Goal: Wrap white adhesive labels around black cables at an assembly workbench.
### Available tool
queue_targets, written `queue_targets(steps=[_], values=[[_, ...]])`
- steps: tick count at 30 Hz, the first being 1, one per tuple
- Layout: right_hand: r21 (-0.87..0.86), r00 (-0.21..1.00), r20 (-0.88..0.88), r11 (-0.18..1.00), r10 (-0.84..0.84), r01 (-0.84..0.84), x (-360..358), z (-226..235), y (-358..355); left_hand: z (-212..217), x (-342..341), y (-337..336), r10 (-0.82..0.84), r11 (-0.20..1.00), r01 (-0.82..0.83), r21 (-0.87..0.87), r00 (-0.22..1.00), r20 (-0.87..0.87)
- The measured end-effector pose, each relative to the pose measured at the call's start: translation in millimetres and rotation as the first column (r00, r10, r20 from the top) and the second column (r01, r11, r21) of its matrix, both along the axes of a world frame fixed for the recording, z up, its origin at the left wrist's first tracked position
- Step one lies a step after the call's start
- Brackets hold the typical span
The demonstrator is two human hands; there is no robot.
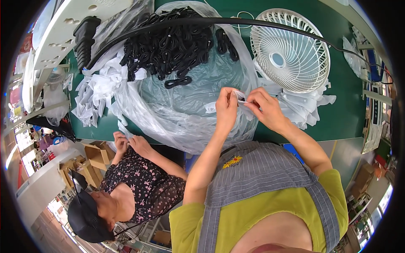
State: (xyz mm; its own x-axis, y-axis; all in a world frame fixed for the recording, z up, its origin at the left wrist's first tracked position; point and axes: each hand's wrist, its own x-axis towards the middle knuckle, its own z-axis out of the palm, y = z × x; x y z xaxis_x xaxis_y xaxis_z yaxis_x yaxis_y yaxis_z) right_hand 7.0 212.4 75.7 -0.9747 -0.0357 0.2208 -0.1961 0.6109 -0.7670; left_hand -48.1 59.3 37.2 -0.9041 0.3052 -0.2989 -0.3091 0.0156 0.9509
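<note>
My left hand [227, 109] and my right hand [268, 109] meet over the near right part of a large clear plastic bag [198, 99]. Between them they pinch a small white plastic bag [239, 95] by its edges; something dark shows at it, too small to make out. Just left of my left hand lies a white bag with print on it [210, 108]. Bundled black cables [168, 46] are heaped on the far part of the clear bag, and one coiled cable [178, 82] rests apart, nearer to me.
A white fan [291, 50] stands at the right beside a pile of small white bags [297, 107]. More white bags [99, 90] lie at the left. A thick black power cord [202, 21] arches across the far side of the green table [344, 114]. A co-worker [135, 185] handles a bag at my left.
</note>
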Motion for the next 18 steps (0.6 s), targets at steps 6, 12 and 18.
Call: queue_targets(steps=[6,12,18], values=[[-0.02,0.997,0.038,0.998,-0.067,0.067,7.1,17.4,6.0,14.9,-4.3,-3.5,-0.051,0.993,0.025,-0.112,0.971,-0.234],[-0.106,0.905,0.198,0.91,-0.376,0.401,55.1,-4.0,53.3,-70.3,-93.1,-112.1,-0.014,0.741,-0.412,-0.53,0.78,-0.626],[0.067,0.62,0.333,0.674,-0.71,0.736,119.1,-64.0,104.1,-88.3,-190.2,-210.3,-0.386,0.22,-0.666,-0.713,0.612,-0.69]])
